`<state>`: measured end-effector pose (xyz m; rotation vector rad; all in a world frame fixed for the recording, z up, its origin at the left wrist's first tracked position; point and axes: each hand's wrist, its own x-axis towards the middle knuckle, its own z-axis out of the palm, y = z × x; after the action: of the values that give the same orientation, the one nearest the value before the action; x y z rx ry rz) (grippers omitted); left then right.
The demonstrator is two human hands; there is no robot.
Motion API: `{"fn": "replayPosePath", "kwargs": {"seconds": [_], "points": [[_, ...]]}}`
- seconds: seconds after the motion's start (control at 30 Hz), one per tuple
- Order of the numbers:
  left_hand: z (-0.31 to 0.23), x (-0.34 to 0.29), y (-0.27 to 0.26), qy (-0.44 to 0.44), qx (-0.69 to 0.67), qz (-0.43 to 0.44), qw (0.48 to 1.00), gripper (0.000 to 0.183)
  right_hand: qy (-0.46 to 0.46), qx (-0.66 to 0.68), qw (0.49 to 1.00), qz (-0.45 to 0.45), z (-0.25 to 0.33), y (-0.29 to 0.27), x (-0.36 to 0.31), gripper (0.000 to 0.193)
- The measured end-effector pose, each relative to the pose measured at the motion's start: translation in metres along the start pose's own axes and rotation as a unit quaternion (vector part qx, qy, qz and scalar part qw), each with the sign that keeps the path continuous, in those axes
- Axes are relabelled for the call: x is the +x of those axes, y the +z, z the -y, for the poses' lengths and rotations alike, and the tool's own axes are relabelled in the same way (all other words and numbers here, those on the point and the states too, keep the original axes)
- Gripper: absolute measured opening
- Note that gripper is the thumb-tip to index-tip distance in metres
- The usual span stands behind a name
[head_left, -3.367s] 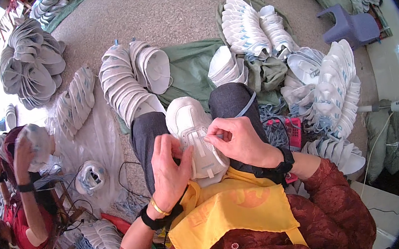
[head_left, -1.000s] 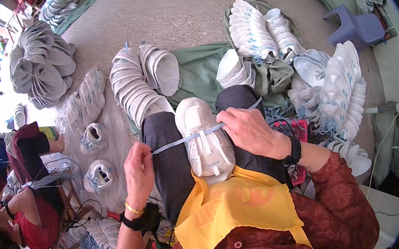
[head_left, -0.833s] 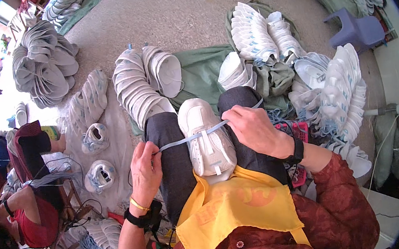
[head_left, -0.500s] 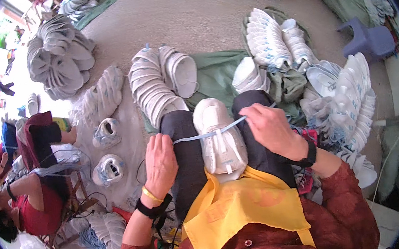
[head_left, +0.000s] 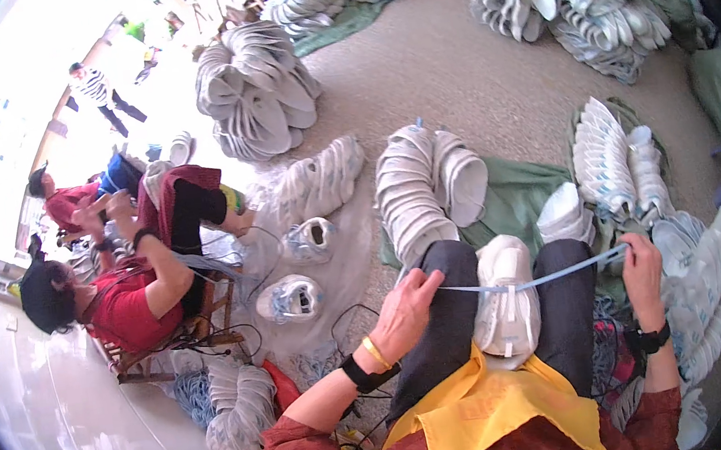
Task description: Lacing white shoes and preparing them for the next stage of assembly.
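A white sneaker [head_left: 508,319] is held between my knees, its toe end away from me or toward me I cannot tell. A flat light-blue shoelace [head_left: 572,269] runs across its upper, stretched nearly straight to both sides. At its left end my left hand [head_left: 406,313] pinches the lace beside my left knee. My right hand [head_left: 644,274] grips the other end, out past my right knee and farther from the shoe than the left. A yellow apron [head_left: 488,410] covers my lap just below the sneaker.
Rows of nested white shoe uppers [head_left: 410,193] lie ahead on a green cloth [head_left: 513,199]; more uppers [head_left: 711,300] stand at the right. Two laced shoes [head_left: 291,299] sit on plastic sheeting to the left. A seated co-worker [head_left: 133,300] in red handles laces nearby. Grey shoe stacks [head_left: 256,90] stand farther off.
The view has swung left, so the scene sits farther right. My right hand has drawn outward from the shoe, with a longer stretch of lace on that side. My left hand still pinches its end.
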<state>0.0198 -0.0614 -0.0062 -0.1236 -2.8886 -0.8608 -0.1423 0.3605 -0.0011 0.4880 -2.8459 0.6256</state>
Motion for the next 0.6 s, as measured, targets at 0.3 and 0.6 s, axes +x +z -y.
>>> {"fn": "replayPosePath", "kwargs": {"seconds": [0.3, 0.6], "points": [[0.017, -0.012, -0.010, -0.021, 0.050, 0.008, 0.998, 0.032, -0.021, 0.045, 0.996, -0.079, -0.074, 0.046, -0.005, 0.022], [0.026, -0.021, -0.044, -0.057, 0.086, -0.070, 0.992, 0.029, 0.173, 0.264, 0.948, -0.039, -0.114, 0.088, -0.007, 0.022]]}}
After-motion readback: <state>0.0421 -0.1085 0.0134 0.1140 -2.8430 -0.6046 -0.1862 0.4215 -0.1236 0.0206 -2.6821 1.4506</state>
